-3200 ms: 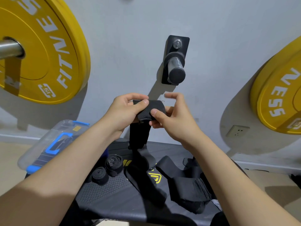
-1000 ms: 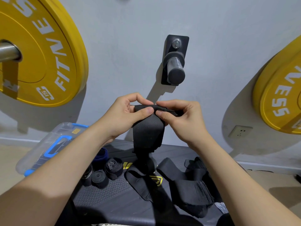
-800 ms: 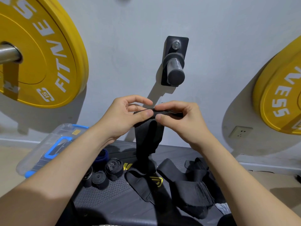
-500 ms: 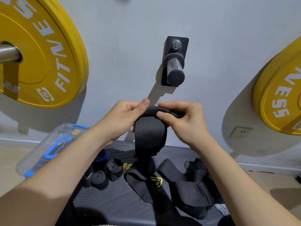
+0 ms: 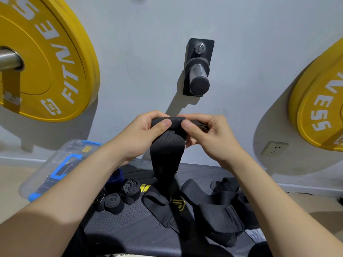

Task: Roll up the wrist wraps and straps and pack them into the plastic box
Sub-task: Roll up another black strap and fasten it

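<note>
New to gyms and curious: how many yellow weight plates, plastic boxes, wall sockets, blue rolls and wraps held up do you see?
Yellow weight plates: 2
Plastic box: 1
Wall socket: 1
Blue roll: 1
Black wrap held up: 1
Total: 6

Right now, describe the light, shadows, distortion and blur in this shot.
Head view: soft shadows fall down-left of the peg, left plate and right plate onto the wall; no harsh glare; the wide lens bows the plates and swells the forearms near the edges; the wrap's hanging end looks slightly blurred.
</note>
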